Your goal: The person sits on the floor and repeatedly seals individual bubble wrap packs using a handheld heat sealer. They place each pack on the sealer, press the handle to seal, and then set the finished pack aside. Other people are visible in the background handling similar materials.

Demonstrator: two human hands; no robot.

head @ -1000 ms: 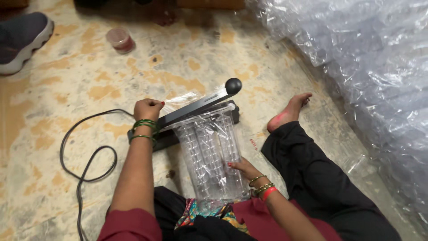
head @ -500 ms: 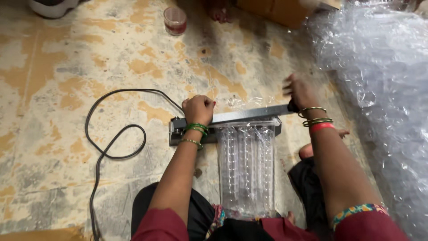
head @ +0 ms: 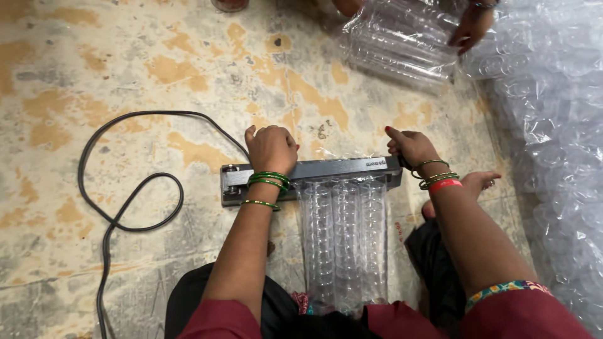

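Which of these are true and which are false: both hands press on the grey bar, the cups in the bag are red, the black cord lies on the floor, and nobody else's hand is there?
1. Both hands press on the grey bar: true; the left hand and right hand rest on it.
2. The cups in the bag are red: false; they are clear.
3. The black cord lies on the floor: true.
4. Nobody else's hand is there: false; another person's hand holds a second clear pack.

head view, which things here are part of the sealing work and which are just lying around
In use:
- left hand and right hand, pressing on the sealer bar
- clear bag of stacked cups under the bar
- black cord

Lying about:
- heap of clear bags
- another person's bag of cups
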